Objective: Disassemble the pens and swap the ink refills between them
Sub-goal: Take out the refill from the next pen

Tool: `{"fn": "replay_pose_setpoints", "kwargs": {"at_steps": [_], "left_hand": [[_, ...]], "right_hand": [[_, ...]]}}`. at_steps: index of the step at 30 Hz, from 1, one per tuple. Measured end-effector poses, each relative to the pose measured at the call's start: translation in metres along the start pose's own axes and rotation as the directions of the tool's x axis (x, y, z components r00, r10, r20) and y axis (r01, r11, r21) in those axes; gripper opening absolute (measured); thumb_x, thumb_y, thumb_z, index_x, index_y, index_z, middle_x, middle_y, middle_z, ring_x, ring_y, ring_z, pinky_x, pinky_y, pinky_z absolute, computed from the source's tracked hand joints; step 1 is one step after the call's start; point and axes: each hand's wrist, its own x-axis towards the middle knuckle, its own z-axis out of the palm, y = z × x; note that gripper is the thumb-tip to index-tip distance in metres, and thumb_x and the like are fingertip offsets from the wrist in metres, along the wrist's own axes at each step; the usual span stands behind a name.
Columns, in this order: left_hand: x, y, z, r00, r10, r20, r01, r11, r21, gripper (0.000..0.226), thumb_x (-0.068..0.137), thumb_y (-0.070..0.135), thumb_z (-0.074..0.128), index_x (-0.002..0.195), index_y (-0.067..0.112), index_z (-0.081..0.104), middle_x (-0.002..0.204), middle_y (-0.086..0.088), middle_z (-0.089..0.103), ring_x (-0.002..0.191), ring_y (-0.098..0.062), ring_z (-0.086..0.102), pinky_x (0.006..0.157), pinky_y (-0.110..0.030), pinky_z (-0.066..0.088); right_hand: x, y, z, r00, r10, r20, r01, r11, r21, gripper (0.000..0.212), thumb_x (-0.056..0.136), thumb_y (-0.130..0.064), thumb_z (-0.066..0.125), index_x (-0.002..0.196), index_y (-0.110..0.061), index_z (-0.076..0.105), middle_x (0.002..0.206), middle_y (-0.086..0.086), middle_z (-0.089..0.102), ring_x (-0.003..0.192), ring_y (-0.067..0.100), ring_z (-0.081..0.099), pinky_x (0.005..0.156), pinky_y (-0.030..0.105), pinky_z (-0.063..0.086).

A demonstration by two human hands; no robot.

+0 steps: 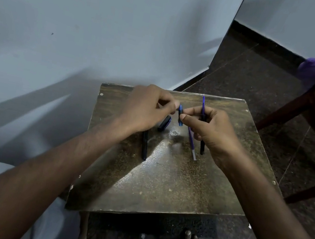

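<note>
Short blue pen piece (180,115) between hands (209,128)

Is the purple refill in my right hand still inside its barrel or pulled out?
Partly out. The purple refill sticks up bare above the right hand, while a black barrel shows below it. How much remains inside, I cannot tell.

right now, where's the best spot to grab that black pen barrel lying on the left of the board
Probably the near half of the black pen barrel, pinched across its width from above. It lies flat on the board, its far end hidden under the left hand, which is busy with a small blue piece. The near end is bare, with open board on both sides.
</note>
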Motion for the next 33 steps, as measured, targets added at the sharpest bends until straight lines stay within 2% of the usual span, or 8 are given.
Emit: {"fn": "replay_pose_setpoints", "kwargs": {"at_steps": [3,6,9,16,20,23,28,33], "left_hand": [[-0.001,-0.005,-0.004,0.984,0.14,0.112,-0.171,0.919,0.356,0.018,0.099,0.045,0.072,0.114,0.044,0.082,0.109,0.014,0.079,0.096,-0.008,0.07,0.068,-0.026,0.045],[-0.006,-0.007,0.002,0.986,0.145,0.078,-0.165,0.887,0.432,0.018,0.095,0.047,0.077,0.112,0.04,0.083,0.109,0.011,0.078,0.111,-0.018,0.071,0.068,-0.029,0.043],[-0.005,-0.008,0.004,0.993,0.116,-0.011,-0.098,0.883,0.459,0.014,0.094,0.048,0.077,0.1,0.037,0.083,0.095,0.012,0.076,0.1,-0.018,0.073,0.062,-0.027,0.04],[-0.001,-0.016,0.0,0.996,0.037,-0.086,-0.002,0.928,0.373,0.011,0.094,0.049,0.076,0.094,0.039,0.08,0.074,0.021,0.067,0.076,-0.008,0.066,0.05,-0.016,0.026],[0.0,-0.015,0.0,0.999,0.009,-0.05,0.0,0.983,0.183,0.013,0.099,0.047,0.073,0.095,0.037,0.079,0.068,0.026,0.06,0.07,0.001,0.066,0.055,-0.02,0.04],[-0.001,-0.005,0.002,1.0,0.022,-0.02,-0.022,0.999,0.035,0.015,0.099,0.055,0.072,0.092,0.042,0.074,0.073,0.026,0.068,0.068,0.008,0.068,0.062,-0.018,0.047],[-0.011,0.01,0.013,0.989,0.04,-0.145,-0.04,0.999,0.002,0.038,0.082,0.073,0.078,0.098,0.039,0.077,0.078,0.024,0.073,0.07,0.007,0.07,0.065,-0.024,0.062],[-0.016,0.013,0.022,0.991,0.054,-0.123,-0.034,0.986,0.164,0.039,0.084,0.079,0.07,0.1,0.044,0.077,0.075,0.027,0.071,0.072,0.01,0.064,0.059,-0.021,0.05]], "right_hand": [[0.001,0.002,0.002,0.993,-0.057,-0.103,0.025,0.959,-0.283,0.011,0.087,-0.017,0.086,0.093,-0.021,0.078,0.072,-0.004,0.08,0.069,0.0,0.075,0.071,0.027,0.057],[0.001,0.002,0.01,0.98,-0.151,-0.13,0.068,0.866,-0.495,0.01,0.084,-0.014,0.082,0.086,-0.022,0.077,0.068,0.0,0.079,0.066,0.006,0.075,0.064,0.018,0.057],[0.004,0.001,0.02,0.98,-0.164,-0.113,0.085,0.857,-0.508,0.007,0.083,-0.012,0.079,0.082,-0.018,0.077,0.065,0.002,0.077,0.056,0.006,0.068,0.051,0.008,0.046],[0.008,-0.005,0.036,0.978,-0.202,-0.062,0.129,0.805,-0.58,0.017,0.09,-0.033,0.083,0.09,-0.02,0.073,0.074,-0.004,0.077,0.064,0.004,0.068,0.058,0.016,0.046],[0.01,-0.009,0.027,0.997,-0.04,-0.065,0.034,0.995,-0.094,0.021,0.109,-0.028,0.059,0.104,-0.014,0.074,0.081,-0.005,0.077,0.061,0.002,0.063,0.057,0.019,0.045],[0.006,-0.015,0.024,1.0,0.025,0.013,-0.028,0.945,0.325,0.031,0.115,-0.015,0.044,0.105,-0.009,0.073,0.083,0.003,0.071,0.068,0.007,0.055,0.058,0.022,0.039],[0.002,-0.019,0.025,0.997,0.032,0.065,-0.061,0.854,0.516,0.033,0.115,-0.018,0.043,0.122,-0.003,0.072,0.08,0.0,0.07,0.067,0.007,0.06,0.06,0.022,0.046],[-0.002,-0.021,0.024,0.992,0.073,0.099,-0.119,0.773,0.624,0.034,0.115,-0.021,0.046,0.123,-0.009,0.077,0.105,0.013,0.047,0.086,0.014,0.056,0.067,0.023,0.062]]}}
